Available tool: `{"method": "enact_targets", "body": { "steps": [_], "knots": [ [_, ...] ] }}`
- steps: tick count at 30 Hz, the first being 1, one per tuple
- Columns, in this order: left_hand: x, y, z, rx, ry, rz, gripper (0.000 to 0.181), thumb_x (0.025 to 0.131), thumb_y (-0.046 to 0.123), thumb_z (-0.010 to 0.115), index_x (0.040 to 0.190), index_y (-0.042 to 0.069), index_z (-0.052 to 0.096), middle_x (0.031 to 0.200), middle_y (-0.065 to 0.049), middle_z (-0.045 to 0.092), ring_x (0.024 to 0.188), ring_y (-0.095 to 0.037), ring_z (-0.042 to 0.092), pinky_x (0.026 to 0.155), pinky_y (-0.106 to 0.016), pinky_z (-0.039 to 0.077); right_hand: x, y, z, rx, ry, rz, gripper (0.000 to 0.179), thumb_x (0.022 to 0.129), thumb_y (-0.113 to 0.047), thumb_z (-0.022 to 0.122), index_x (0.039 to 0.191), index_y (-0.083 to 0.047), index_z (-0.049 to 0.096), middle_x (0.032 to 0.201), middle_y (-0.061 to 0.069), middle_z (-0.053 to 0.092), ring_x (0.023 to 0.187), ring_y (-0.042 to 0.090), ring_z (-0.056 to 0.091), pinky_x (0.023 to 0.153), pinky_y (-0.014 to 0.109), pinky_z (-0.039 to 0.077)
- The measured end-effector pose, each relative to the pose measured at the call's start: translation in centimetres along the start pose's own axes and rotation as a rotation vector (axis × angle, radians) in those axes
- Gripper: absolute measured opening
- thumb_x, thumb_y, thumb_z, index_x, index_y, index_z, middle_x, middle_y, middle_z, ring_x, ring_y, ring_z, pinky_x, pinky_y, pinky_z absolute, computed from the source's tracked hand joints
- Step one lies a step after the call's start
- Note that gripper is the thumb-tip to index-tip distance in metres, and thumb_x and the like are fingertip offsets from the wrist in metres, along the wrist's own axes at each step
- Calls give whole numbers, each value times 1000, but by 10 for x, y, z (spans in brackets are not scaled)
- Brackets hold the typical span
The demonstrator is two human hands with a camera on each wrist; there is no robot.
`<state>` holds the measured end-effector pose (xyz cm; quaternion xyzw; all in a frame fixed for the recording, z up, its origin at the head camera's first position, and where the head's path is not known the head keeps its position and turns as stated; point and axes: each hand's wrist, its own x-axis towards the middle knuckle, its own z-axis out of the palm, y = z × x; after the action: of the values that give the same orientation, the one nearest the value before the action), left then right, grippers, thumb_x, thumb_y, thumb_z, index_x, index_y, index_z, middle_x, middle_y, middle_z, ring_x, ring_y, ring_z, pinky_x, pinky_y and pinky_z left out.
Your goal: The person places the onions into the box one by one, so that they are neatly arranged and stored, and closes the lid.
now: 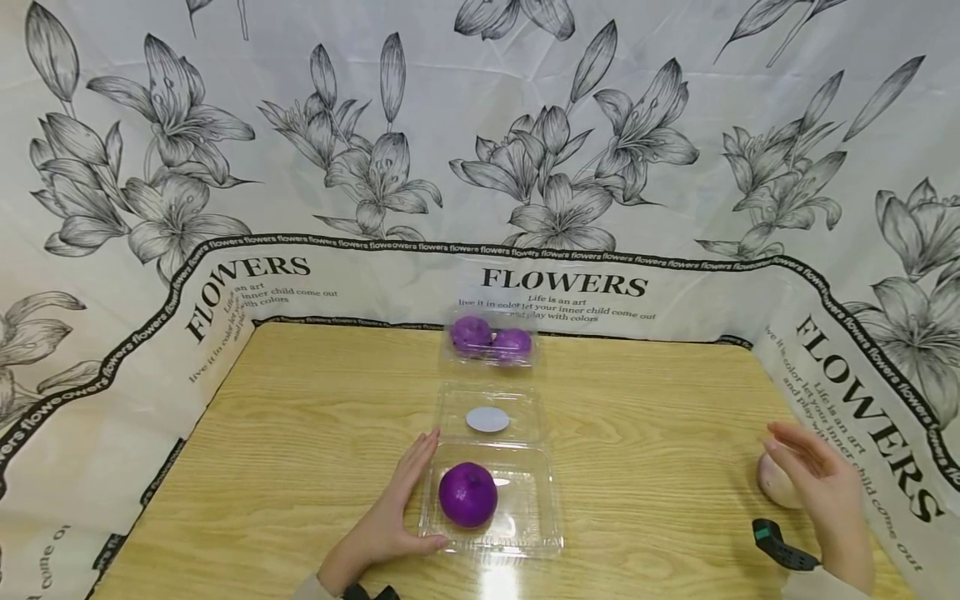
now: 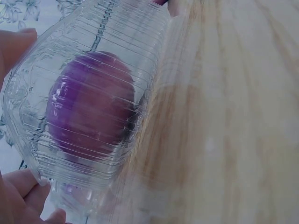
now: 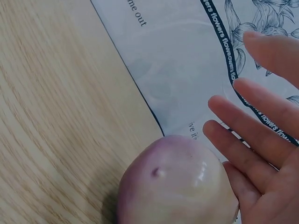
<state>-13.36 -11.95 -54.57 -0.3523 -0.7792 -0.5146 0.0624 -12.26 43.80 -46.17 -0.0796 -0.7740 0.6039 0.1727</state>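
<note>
My left hand (image 1: 393, 512) rests along the left side of an open clear plastic clamshell box (image 1: 528, 542), fingers straight by the hinge and thumb at the near-left corner. Inside the box sits one glossy, round, deep purple fruit (image 1: 468, 495), seen through the ribbed wall in the left wrist view. Far to the right, my right hand (image 1: 828, 492) is beside a round purple-and-cream fruit (image 3: 175, 186) on the table, its fingers spread and holding nothing. A small nub shows on that fruit in the right wrist view. The hand partly hides it in the head view.
Behind the open box's lid (image 1: 453, 400), which bears a white oval label (image 1: 487, 419), another clear box (image 1: 487, 354) holds two purple fruits (image 1: 512, 345). The wooden table (image 1: 330, 400) meets a flower-printed cloth (image 1: 390, 287) at the back and sides.
</note>
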Motion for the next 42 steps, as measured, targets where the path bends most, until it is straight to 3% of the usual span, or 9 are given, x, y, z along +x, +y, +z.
{"method": "enact_targets", "body": {
  "steps": [8,14,18,23,29,33,36,39,42],
  "knots": [
    [0,1,0,1,0,0,123,68,43,87,157,-1,15,162,-24,13,147,-49,7,106,-78,10,-3,3,-3,-36,-51,-63,46,92,1,67,137,-1,57,119,-20,66,108,-8,57,88,2,37],
    [0,2,0,-8,-2,-7,123,67,39,89,157,0,15,162,-23,13,147,-48,6,106,-77,10,0,5,-2,-292,-71,-155,51,87,15,59,135,-2,58,115,-32,57,110,-20,47,91,-1,37],
    [0,1,0,-8,-1,-8,123,67,39,89,157,0,15,162,-23,13,147,-47,6,106,-77,10,2,3,0,-469,-60,-44,54,83,11,59,136,-4,58,112,-38,48,105,-24,40,86,-4,35],
    [-1,0,0,-3,-3,-11,123,66,39,89,157,1,15,163,-22,13,148,-46,6,106,-77,11,3,-2,2,-661,-60,82,54,85,-2,64,139,-6,55,130,-17,54,126,1,45,86,0,36],
    [-1,1,0,2,-4,-8,123,67,39,89,157,1,15,163,-23,13,147,-47,7,106,-77,11,3,0,4,-619,10,58,48,86,-3,71,133,0,59,121,-29,49,100,-21,40,81,-3,38],
    [-1,1,0,4,-4,-7,123,67,40,89,157,0,15,162,-23,14,147,-48,7,106,-77,11,2,5,0,-607,39,57,46,88,-13,74,130,0,61,109,-41,43,127,10,49,113,24,35],
    [-1,1,0,0,-5,-13,123,67,40,89,157,1,15,163,-23,13,147,-48,7,106,-77,11,4,7,-4,-620,32,94,52,90,-25,74,131,1,59,124,-24,56,138,44,34,119,55,22],
    [-1,1,0,0,-7,-19,123,67,40,89,157,1,15,163,-22,13,147,-48,6,106,-77,11,7,10,-8,-601,-15,171,68,91,-40,72,139,3,50,151,16,44,140,53,24,115,65,18],
    [-1,1,0,-3,-8,-27,123,67,40,89,158,1,15,163,-22,13,147,-47,6,107,-77,10,8,15,-11,-601,-63,233,78,91,-52,67,145,-1,44,155,30,28,138,52,25,108,64,30]
  ]
}}
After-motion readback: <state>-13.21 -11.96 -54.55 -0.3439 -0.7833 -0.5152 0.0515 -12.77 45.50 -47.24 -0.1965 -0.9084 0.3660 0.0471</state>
